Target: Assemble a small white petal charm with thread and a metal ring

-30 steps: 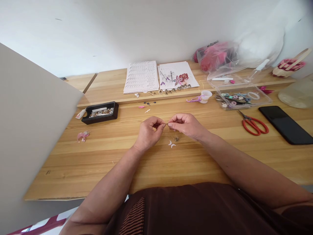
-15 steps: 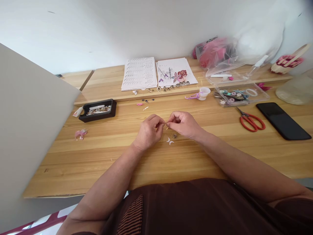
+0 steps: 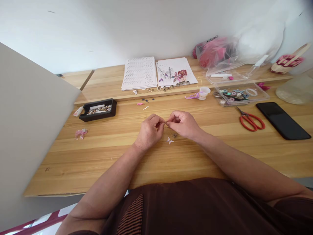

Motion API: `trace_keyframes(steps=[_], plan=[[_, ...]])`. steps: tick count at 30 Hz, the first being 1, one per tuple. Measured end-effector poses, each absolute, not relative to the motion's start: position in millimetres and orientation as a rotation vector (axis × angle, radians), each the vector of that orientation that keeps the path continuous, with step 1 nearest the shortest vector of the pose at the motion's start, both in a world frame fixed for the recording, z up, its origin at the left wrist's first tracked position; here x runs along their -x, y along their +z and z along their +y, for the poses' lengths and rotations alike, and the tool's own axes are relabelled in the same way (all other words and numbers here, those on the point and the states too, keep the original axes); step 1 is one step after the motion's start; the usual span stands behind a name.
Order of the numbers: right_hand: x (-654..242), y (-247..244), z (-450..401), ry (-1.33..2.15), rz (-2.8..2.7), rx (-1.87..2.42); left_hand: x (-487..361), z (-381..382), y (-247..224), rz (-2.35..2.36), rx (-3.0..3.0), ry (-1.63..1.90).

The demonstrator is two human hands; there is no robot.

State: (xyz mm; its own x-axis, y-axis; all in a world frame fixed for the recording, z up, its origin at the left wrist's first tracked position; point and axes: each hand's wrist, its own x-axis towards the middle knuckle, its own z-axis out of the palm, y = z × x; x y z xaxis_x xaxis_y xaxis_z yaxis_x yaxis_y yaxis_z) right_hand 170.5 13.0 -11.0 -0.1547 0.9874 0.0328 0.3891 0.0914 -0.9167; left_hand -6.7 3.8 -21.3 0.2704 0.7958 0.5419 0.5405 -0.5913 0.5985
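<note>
My left hand (image 3: 148, 131) and my right hand (image 3: 184, 124) meet fingertip to fingertip above the middle of the wooden table (image 3: 102, 153). Between the pinched fingers sits a tiny piece (image 3: 166, 124), too small to identify. Just below the hands two small white crescent paper shapes (image 3: 170, 140) lie on the wood, with a small dark bit (image 3: 174, 135) beside them.
A black tray of small beads (image 3: 97, 110) stands at the left, a pink scrap (image 3: 80, 133) nearer. White sheets (image 3: 139, 73) and a flower card (image 3: 176, 75) lie at the back. Right side: clear box (image 3: 241, 94), red scissors (image 3: 251, 121), black phone (image 3: 282, 120), small white cup (image 3: 204, 92).
My hands have drawn slightly closer together while keeping the pinch; the view has shifted a little, so the table items sit a bit higher in the picture.
</note>
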Motion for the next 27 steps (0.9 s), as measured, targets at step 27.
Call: trace_keyframes(steps=[27], plan=[[-193,3,18,0.767,-2.081,0.915,16,11,-3,1.042,-1.253,0.93]])
